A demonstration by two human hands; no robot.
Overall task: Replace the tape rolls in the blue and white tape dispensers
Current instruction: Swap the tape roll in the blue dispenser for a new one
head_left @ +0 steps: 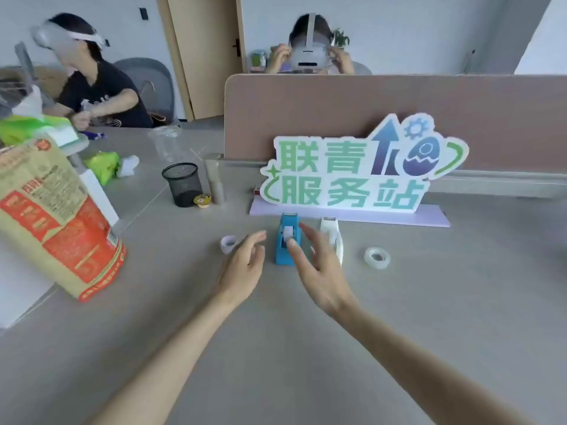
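Note:
A blue tape dispenser (283,251) stands on the grey table with a whitish roll (288,232) seated in it. Just right of it stands a white tape dispenser (333,233), partly hidden by my right hand. My right hand (319,268) is open, its thumb tip against the blue dispenser's near side. My left hand (245,265) hovers open just left of the blue dispenser, touching nothing. A small whitish tape roll (228,243) lies left of my left hand. A clear tape roll (377,257) lies to the right of the white dispenser.
A large paper bag with red print (58,219) stands at the left. A black mesh pen cup (183,184) and a small yellow-lidded cup (202,200) sit behind. A sign on a lilac base (352,170) stands right behind the dispensers. Two people wearing headsets sit beyond.

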